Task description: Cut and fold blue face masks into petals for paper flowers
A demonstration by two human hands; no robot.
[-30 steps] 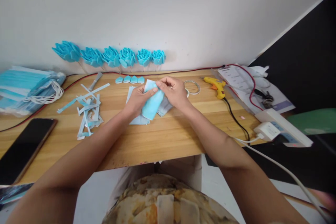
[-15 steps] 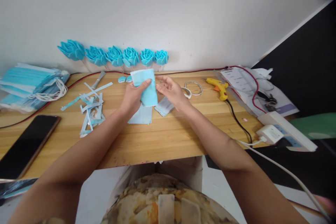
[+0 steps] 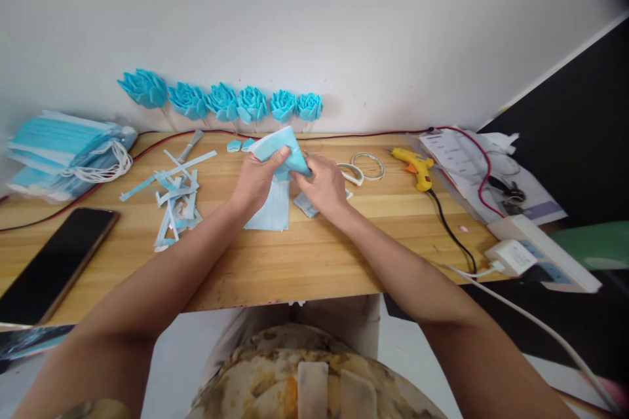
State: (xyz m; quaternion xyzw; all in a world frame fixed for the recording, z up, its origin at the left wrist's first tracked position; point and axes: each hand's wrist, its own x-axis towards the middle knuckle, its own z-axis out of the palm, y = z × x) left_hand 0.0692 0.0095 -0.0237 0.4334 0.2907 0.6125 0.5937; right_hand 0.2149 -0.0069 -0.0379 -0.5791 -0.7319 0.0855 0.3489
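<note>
At centre, the left hand [image 3: 254, 179] and right hand [image 3: 325, 184] clamp their fingers [image 3: 280, 156] on a blue sheet [image 3: 293, 145]. A glue gun [image 3: 417, 165] lies centre-right.

No lettering is readable; the marks on the printed sheet [image 3: 446, 156] are too small.

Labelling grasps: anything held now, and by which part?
Yes, a blue sheet, in both hands. The left hand grips its left side, thumb across its face; the right hand holds its lower right end.
</note>
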